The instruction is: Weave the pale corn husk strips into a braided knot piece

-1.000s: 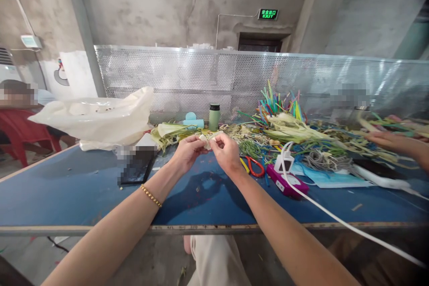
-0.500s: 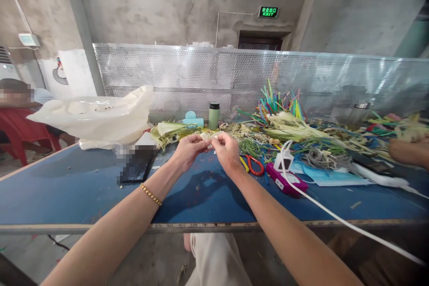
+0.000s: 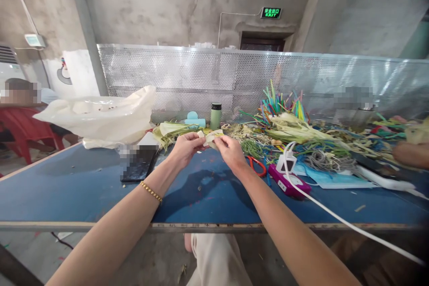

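Note:
Above the blue table [image 3: 100, 192], both hands meet near the middle of the view. My left hand [image 3: 186, 149], gold bead bracelet [image 3: 150, 192] at its wrist, is closed in a pinch, with a small whitish piece [image 3: 201, 134] showing at its fingertips. Pinched by my right hand [image 3: 229, 151] is a pale strip of corn husk [image 3: 211, 137], which reaches across to the left fingertips. Fingers partly cover both pieces. Behind the left hand lie yellow-green husks [image 3: 169, 130]. Red-handled scissors [image 3: 258, 166] lie right of my right hand.
A plastic bag [image 3: 100, 118] and a dark-screened device [image 3: 137, 167] are at left. A green bottle [image 3: 216, 117] stands behind the hands. At right are a husk pile [image 3: 295, 127], a purple power strip [image 3: 288, 183], a white cable [image 3: 331, 214] and another person's hand [image 3: 410, 154].
My hands have drawn slightly apart, and more of the pale husk strip shows between them. The whole view has shifted a little, so things sit slightly further right.

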{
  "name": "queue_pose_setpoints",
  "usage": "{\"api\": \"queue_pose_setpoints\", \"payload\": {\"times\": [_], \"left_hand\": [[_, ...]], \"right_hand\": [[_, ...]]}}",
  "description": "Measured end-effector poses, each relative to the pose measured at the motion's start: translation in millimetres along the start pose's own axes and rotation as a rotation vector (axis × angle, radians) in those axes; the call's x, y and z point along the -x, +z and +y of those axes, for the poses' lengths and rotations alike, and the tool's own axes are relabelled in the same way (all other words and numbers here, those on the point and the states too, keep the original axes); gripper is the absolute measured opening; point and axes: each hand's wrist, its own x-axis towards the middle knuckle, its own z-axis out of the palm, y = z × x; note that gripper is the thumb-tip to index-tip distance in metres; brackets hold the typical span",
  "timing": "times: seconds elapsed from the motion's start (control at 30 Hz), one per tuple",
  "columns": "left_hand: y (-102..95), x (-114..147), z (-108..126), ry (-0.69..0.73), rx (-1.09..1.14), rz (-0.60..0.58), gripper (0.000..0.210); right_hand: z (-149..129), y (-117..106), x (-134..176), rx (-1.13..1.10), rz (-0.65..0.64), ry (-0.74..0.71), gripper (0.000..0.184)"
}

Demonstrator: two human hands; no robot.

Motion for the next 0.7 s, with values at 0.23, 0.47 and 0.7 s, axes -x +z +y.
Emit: {"api": "queue_pose_setpoints", "payload": {"times": [0.23,0.47,0.7], "left_hand": [[-4.9,-1,3,-0.010,-0.081,-0.008,0.026],[-8.0,-3,0,0.019,-0.174,0.010,0.028],[-6.8,-1,2,0.028,-0.211,0.006,0.027]], "right_hand": [[-7,-5,5,-0.032,-0.043,0.021,0.015],[-17,-7,9,-0.190,-0.084,0.068,0.014],[-26,-18,9,-0.467,-0.308,0.076,0.021]]}}
